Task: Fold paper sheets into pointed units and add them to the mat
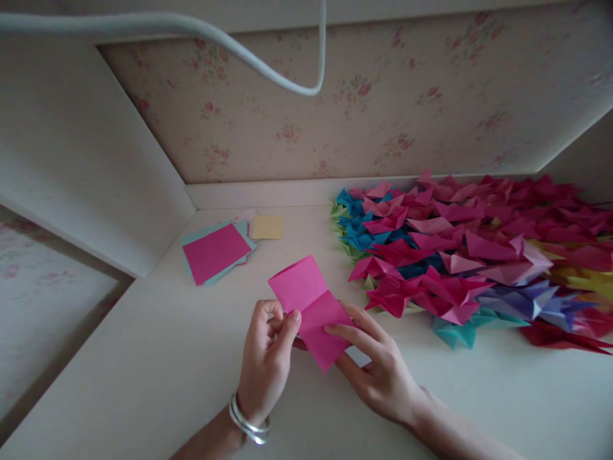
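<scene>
A pink sheet of origami paper [313, 303], creased across its middle and partly folded, is held above the white table between both hands. My left hand [271, 348] pinches its left edge, thumb on top and fingers curled beneath; silver bangles [249, 421] circle that wrist. At the right edge, my right hand [376, 361] grips the paper with fingers over the top and the thumb below. Part of the paper's underside is hidden by the fingers.
Many folded paper pieces [445, 249], mostly pink with blue, green, purple and yellow, cover the table's right side. Stacked paper sheets [218, 252] and a small yellow square [268, 227] lie back left. A white cable [268, 67] hangs before the floral wall [297, 137].
</scene>
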A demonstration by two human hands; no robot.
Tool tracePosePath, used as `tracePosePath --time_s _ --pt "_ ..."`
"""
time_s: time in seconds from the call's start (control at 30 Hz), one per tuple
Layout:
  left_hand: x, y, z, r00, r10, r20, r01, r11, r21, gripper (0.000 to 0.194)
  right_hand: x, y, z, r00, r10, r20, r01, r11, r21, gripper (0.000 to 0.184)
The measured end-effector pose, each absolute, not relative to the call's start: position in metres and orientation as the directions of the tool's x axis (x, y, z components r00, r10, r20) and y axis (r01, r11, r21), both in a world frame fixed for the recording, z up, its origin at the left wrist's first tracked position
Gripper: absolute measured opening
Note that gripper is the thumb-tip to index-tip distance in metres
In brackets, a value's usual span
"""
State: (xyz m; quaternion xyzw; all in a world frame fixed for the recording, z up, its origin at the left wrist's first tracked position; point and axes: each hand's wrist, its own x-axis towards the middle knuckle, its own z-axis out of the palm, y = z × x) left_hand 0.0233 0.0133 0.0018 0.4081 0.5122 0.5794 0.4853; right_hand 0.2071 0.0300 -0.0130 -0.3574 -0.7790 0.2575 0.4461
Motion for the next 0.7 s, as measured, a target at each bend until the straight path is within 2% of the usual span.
tracePosePath --time_s 0.07,0.2,0.33,0.4,0.53,0.7 --pt "0.0231 0.0132 0.0023 -0.173 0.984 -0.039 -0.119 0.019 0.993 0.014 0.2077 0.0318 -0.0141 -0.308 0.805 0.507 0.324 0.590 -0.740 0.022" --pt "0.0211 0.0152 0.0055 -0.137 0.989 -0.062 -0.086 0.051 0.995 0.018 0.2099 0.0308 -0.0170 -0.270 0.853 0.447 0.318 0.517 -0.795 0.012" --pt "0.0194 0.0141 0.0085 -0.052 0.997 -0.051 -0.062 0.048 0.997 0.021 0.2088 0.0279 -0.0151 -0.197 0.926 0.322 0.281 0.368 -0.886 0.021" --pt "0.0202 0.0124 0.0089 -0.025 0.998 -0.065 -0.045 0.064 0.997 0.025 0.2072 0.0278 -0.0124 -0.165 0.955 0.246 0.211 0.277 -0.937 0.024" --pt "0.0238 0.0111 0.0070 -0.049 0.995 -0.083 0.002 0.083 0.997 0.022 0.2041 0.0294 -0.0089 -0.107 0.990 0.093 -0.015 0.092 -0.996 0.015" --pt "0.0257 0.0138 0.0054 -0.058 0.994 -0.093 -0.057 0.090 0.994 0.019 0.2012 0.0305 -0.0109 -0.044 0.999 -0.007 -0.113 -0.012 -0.994 0.016"
